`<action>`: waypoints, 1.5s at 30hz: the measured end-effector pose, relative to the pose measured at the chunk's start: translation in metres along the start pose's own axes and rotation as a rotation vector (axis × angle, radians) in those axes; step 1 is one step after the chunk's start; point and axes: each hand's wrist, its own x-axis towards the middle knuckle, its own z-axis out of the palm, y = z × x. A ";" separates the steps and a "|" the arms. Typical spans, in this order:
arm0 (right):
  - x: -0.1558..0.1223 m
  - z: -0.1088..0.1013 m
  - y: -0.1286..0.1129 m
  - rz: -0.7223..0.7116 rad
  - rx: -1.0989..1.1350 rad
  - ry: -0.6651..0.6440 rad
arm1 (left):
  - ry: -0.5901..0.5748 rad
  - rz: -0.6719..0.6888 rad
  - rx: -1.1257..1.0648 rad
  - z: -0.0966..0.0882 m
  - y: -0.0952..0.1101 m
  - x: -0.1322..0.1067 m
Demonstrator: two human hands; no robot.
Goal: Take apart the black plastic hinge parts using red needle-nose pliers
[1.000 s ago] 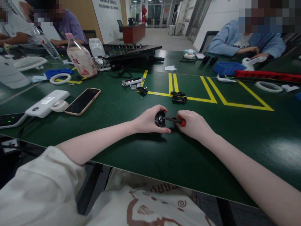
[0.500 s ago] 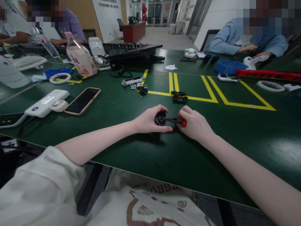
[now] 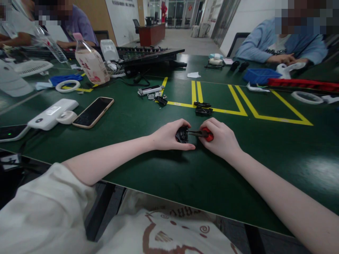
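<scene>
Between thumb and fingers of my left hand (image 3: 169,137) is a small black plastic part (image 3: 182,134), its hollow side turned to the right. My right hand (image 3: 219,137) is wrapped round the red handles of a pair of pliers (image 3: 208,134). The dark, narrow jaws point left and reach the edge of the black part; I cannot tell whether they grip it. Beyond my hands, two black plastic pieces (image 3: 203,111) lie by a yellow tape line. To their left are a silver-and-black clipper-like body (image 3: 150,90) and a small black piece (image 3: 161,100).
On the green table (image 3: 148,169), a phone (image 3: 93,112), a white power bank (image 3: 53,113) and a tape roll (image 3: 67,86) lie left. A pink-capped bottle (image 3: 91,65) stands behind them. At the right are a blue tray (image 3: 261,76) and a red strip (image 3: 302,84). People sit across the table.
The pliers have shifted slightly right and their jaws sit nearer the right edge of the black part. My left hand keeps its hold; the view has moved slightly.
</scene>
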 end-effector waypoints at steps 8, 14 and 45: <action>0.001 0.000 -0.001 -0.044 -0.017 -0.032 | -0.013 0.014 0.023 0.000 0.000 0.000; 0.002 0.000 -0.001 -0.046 -0.031 -0.056 | -0.028 0.007 0.034 0.000 -0.001 0.000; 0.002 -0.004 -0.004 -0.047 -0.059 -0.094 | -0.011 0.031 0.041 0.000 0.003 -0.001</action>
